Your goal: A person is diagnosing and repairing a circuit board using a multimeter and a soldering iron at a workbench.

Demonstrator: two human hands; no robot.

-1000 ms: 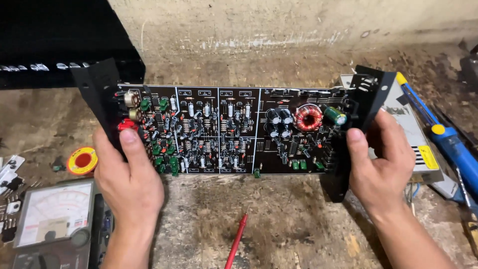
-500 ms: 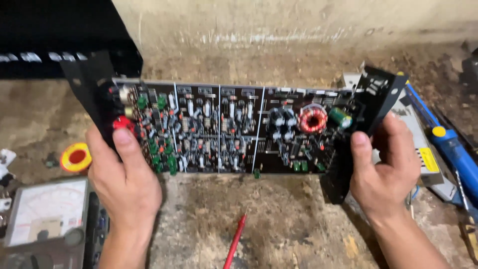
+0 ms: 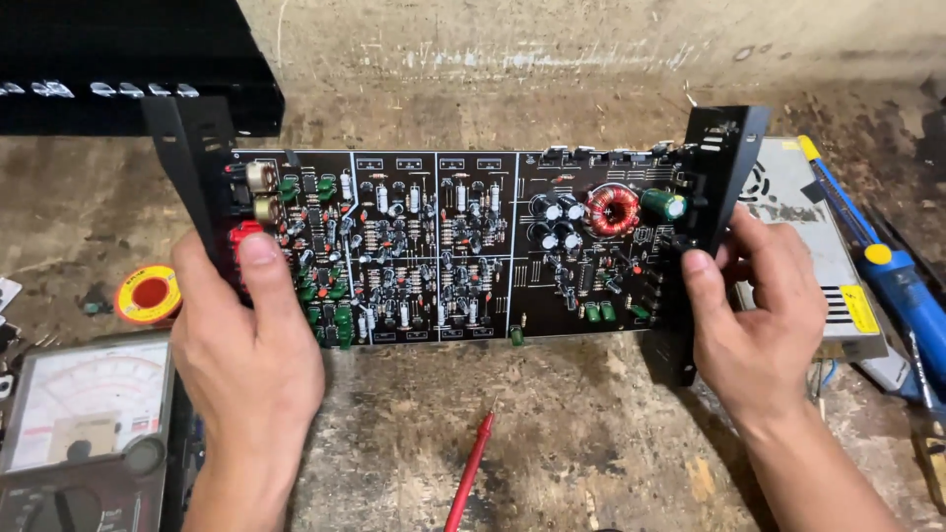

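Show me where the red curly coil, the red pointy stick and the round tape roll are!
red coil (image 3: 613, 209), head view, on its copper windings.
red probe (image 3: 471, 477), head view, mid-shaft.
tape roll (image 3: 148, 294), head view, on its red centre.

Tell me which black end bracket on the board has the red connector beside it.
The bracket at the left hand; its thumb covers that red connector. The other bracket, at the right hand, has none.

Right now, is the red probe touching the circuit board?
No, the red probe lies on the workbench below the circuit board, apart from it, between the left hand and right hand.
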